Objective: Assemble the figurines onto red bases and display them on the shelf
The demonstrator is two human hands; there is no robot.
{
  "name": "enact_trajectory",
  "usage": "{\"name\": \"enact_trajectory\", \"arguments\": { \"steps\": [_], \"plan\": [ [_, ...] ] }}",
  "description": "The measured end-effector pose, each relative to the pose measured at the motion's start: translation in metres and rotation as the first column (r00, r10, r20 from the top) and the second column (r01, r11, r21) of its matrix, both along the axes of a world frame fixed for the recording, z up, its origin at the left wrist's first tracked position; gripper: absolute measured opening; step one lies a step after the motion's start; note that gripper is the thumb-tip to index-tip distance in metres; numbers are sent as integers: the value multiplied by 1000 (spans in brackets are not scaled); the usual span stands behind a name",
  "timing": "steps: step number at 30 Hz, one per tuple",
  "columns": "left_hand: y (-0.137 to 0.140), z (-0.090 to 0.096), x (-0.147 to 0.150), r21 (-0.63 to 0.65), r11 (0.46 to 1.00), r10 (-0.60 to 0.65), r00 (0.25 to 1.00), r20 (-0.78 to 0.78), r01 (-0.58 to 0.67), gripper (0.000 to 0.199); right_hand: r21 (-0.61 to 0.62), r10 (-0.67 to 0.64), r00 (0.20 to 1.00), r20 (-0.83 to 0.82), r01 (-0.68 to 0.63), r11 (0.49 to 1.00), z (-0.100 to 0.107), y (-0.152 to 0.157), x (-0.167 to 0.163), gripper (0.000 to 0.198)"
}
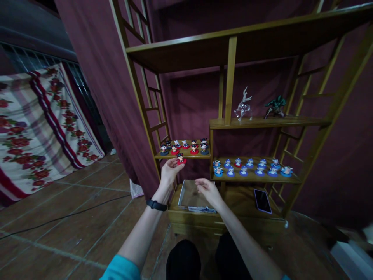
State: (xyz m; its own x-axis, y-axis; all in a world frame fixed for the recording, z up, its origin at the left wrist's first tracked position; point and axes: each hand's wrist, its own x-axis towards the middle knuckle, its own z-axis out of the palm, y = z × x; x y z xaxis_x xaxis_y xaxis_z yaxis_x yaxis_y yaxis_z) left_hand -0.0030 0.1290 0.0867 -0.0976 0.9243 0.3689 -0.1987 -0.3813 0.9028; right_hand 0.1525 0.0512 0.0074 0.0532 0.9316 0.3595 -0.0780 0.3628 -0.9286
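Note:
My left hand (169, 171) is closed on a small figurine (181, 158) with dark hair and a round red base, held just in front of the left shelf's edge. On that left shelf (186, 154) several similar figurines stand in two rows, on red and dark bases, with a gap at the front middle. My right hand (207, 189) hovers over a shallow cardboard box (189, 193), its fingers loosely bent and apart, with nothing visible in them. The box sits on the cabinet's low top.
Several blue and purple figurines (244, 171) line the right shelf. Above them stand a clear deer ornament (243, 105) and a dark green figure (275, 107). A phone (262, 201) lies at the lower right. A black cable (87, 211) crosses the tiled floor.

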Motion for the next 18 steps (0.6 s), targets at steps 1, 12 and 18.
{"name": "enact_trajectory", "arguments": {
  "steps": [1, 12, 18],
  "plan": [
    [5, 1, 0, 16, 1000, 27, 999, -17, -27, 53, -15, -1, 1000, -3, 1, 1000, -7, -1, 2, 27],
    [44, 13, 12, 149, 975, 195, 961, -196, -167, 42, -169, -1, 998, 62, 11, 986, -99, -18, 30, 31],
    [49, 16, 19, 150, 971, 223, 931, -289, -186, 36, -260, -40, 996, 79, 59, 964, -133, -31, 40, 37]
  ]
}}
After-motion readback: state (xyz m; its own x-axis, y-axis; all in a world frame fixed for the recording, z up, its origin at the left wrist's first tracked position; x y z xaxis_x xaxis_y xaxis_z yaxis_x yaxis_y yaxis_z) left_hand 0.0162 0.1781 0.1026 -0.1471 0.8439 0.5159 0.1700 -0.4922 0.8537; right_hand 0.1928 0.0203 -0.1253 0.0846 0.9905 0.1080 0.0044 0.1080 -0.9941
